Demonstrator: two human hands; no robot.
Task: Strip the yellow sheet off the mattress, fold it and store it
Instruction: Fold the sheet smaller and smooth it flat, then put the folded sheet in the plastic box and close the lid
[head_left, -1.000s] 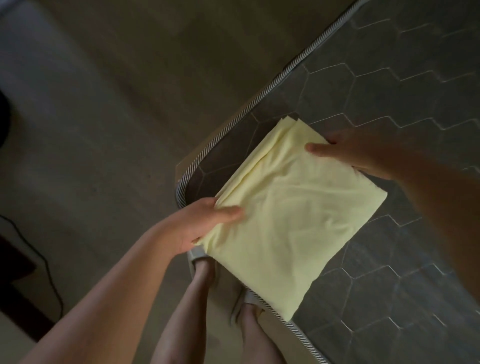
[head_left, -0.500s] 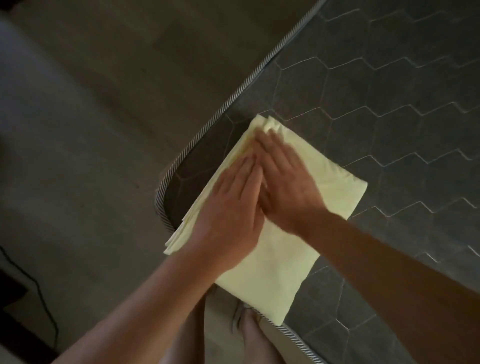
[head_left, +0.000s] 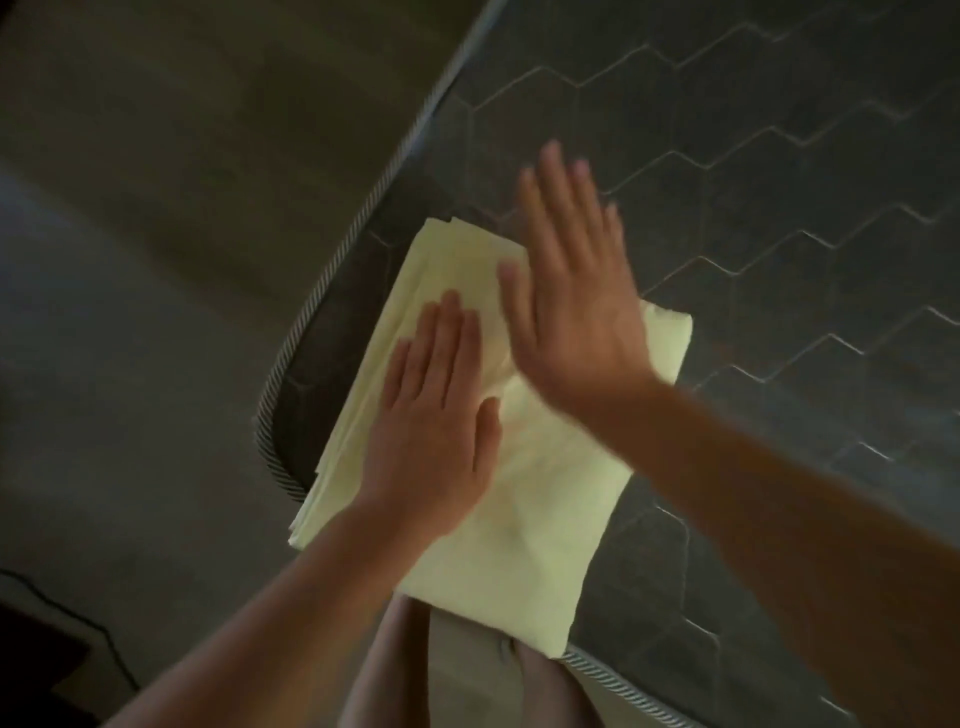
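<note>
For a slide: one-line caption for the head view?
Left hand flat on the folded yellow sheet at the mattress corner, right hand open over its far edge.

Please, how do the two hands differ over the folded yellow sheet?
The left hand lies wholly on the folded yellow sheet, near its left edge; the right hand is farther out, its fingers reaching past the sheet over the mattress. The left hand looks sharp; the right hand is blurred. Both are open and flat, fingers straight, gripping nothing.
</note>
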